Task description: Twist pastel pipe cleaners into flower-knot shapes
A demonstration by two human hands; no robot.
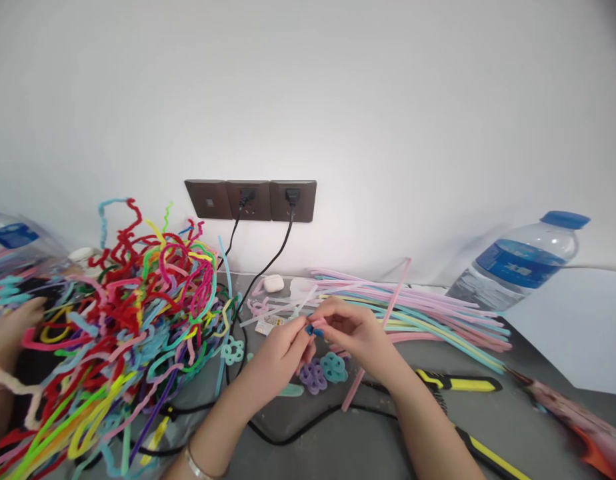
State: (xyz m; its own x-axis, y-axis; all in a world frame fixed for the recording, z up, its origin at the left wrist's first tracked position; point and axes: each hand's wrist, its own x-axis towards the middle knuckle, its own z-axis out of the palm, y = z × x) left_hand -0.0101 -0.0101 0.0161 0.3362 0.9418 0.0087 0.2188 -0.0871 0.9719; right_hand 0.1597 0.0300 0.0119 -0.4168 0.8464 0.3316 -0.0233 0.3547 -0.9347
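Observation:
My left hand and my right hand meet over the middle of the table, fingertips pinched together. Between them shows a bit of pink pipe cleaner, mostly covered by the fingers. Just below lie a purple looped pipe-cleaner flower and a teal one. A mint flower rests left of my left hand. One long pink pipe cleaner slants up behind my right wrist.
A large tangle of coloured pipe cleaners fills the left, beside another person's hand. Straight pipe cleaners lie behind my right hand. Yellow-black pliers, a water bottle, a white case and black cables surround my arms.

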